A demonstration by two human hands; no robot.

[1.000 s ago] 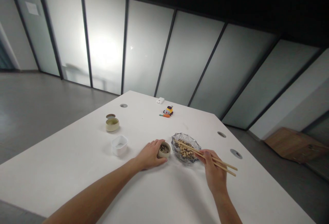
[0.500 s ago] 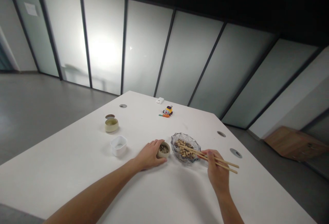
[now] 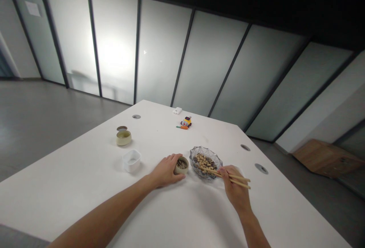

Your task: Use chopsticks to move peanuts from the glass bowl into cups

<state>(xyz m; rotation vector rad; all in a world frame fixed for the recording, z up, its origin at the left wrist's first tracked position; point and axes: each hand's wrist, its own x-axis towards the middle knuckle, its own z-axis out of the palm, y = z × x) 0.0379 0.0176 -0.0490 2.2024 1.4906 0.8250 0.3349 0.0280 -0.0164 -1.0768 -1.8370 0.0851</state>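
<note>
My left hand (image 3: 167, 171) is wrapped round the side of a small beige cup (image 3: 184, 169), which tilts toward the glass bowl and has dark striped seeds inside. In my right hand (image 3: 235, 187) is a pair of wooden chopsticks (image 3: 234, 178). Their tips reach into the clear glass bowl (image 3: 218, 160), among a mix of pale nuts (image 3: 203, 160) and dark seeds. Whether the tips pinch anything is too small to tell. The bowl stands just right of the cup.
Left of my hands are a white plastic tub (image 3: 131, 161) and a yellow-green bowl (image 3: 123, 139). Farther back lie a toy vehicle (image 3: 186, 121), an orange carrot-shaped item (image 3: 182, 127) and a white box (image 3: 177, 110). The white table (image 3: 85, 176) has several round grommets.
My right hand has moved left and slightly down with the chopsticks, whose tips now sit lower in the glass bowl. The left hand and cup have stayed in place.
</note>
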